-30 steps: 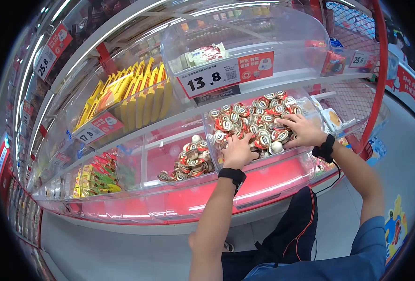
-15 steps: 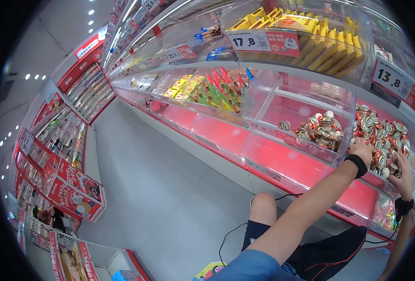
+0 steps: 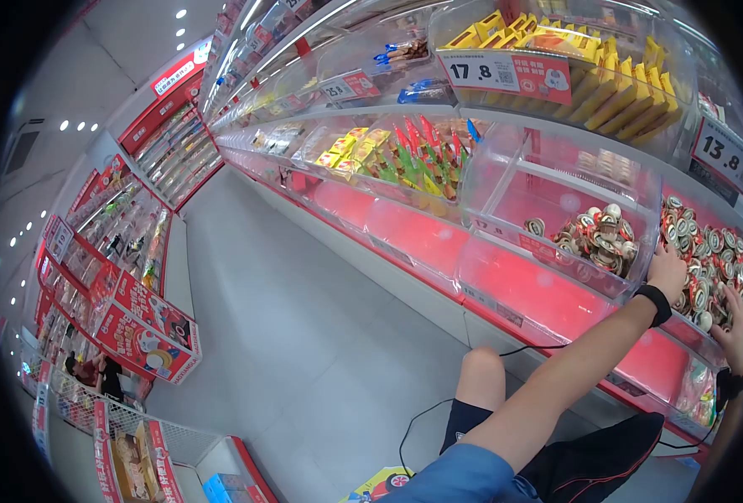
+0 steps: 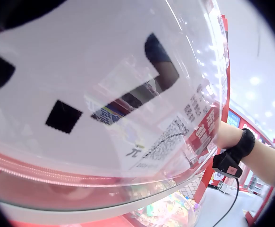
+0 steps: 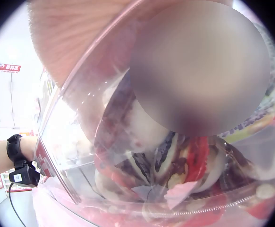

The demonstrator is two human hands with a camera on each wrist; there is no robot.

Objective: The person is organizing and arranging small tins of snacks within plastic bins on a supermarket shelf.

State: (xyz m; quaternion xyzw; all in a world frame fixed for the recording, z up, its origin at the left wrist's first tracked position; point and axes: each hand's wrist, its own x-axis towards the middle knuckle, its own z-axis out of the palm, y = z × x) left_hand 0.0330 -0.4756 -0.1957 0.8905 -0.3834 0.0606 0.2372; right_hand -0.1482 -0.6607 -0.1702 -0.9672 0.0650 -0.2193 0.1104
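Note:
Both hands reach into a clear plastic bin of round, gold-and-red wrapped sweets (image 3: 709,243) at the right of the head view. My left hand (image 3: 667,270) lies over the bin's left part, its fingertips among the sweets. At the bin's right front, my right hand (image 3: 734,325) touches the pile with extended fingers. Through the clear wall, the right wrist view shows wrapped sweets (image 5: 194,161) up close, partly blurred. A price label (image 4: 104,71) on the bin front fills most of the left wrist view, hiding the left fingers there.
Left of that bin stands another clear bin with a smaller pile of similar sweets (image 3: 602,239). Yellow packets (image 3: 615,75) fill a bin on the shelf above. A red lower ledge (image 3: 548,289) runs along the shelf front. A thin black cable (image 3: 413,419) trails across the grey floor (image 3: 288,335).
The head view has swung left, so the bin and both hands now sit at the far right. Both hands stay in the same bin of sweets.

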